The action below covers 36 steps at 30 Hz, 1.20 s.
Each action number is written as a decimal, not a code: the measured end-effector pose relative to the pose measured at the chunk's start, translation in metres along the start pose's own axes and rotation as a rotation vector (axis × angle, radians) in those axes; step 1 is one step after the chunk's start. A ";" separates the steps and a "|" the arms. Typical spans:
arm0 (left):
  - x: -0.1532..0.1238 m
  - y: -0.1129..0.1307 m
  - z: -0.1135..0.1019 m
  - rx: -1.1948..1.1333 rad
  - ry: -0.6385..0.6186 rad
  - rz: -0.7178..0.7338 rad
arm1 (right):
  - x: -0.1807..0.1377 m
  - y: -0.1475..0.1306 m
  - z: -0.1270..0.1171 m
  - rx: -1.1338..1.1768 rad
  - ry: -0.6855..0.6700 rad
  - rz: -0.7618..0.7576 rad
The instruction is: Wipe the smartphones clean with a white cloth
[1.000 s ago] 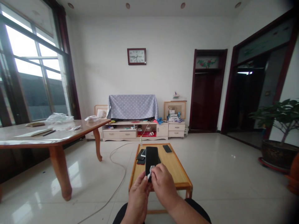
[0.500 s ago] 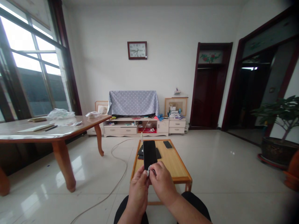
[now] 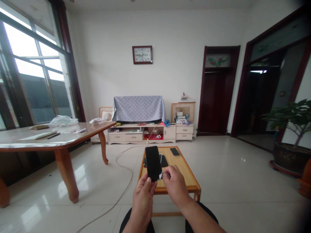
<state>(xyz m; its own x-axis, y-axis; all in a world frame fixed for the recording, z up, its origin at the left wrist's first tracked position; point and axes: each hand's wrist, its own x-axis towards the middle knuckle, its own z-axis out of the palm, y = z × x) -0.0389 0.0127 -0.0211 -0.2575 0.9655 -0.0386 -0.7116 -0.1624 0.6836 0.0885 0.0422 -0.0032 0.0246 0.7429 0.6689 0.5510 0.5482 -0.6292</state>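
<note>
Holding a black phone (image 3: 153, 162), both hands pinch its lower edge.

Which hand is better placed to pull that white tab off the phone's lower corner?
Right. The right hand already pinches the white tab at the phone corner, while the left hand grips the phone's lower end, steadying it above the small table.

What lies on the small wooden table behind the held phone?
Behind the held phone, the small table carries a dark phone lying apart and a stack of dark devices. The held phone covers part of that stack, so its count is unclear.
</note>
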 end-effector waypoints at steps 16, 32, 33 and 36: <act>-0.006 0.000 0.002 0.153 -0.064 -0.039 | 0.012 0.014 -0.015 0.783 -0.187 0.490; -0.002 -0.020 0.002 0.170 -0.090 -0.115 | 0.060 0.014 -0.065 0.859 0.015 0.513; -0.002 -0.020 0.002 0.163 -0.076 -0.115 | 0.058 0.013 -0.063 0.855 0.010 0.518; 0.002 -0.016 0.004 0.139 -0.027 -0.100 | 0.033 0.010 -0.047 0.829 -0.060 0.523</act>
<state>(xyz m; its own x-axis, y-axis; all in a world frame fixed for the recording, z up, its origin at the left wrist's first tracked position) -0.0255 0.0178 -0.0298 -0.1706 0.9809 -0.0934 -0.6353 -0.0370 0.7714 0.1340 0.0544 0.0316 0.0433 0.9746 0.2197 -0.2784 0.2230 -0.9342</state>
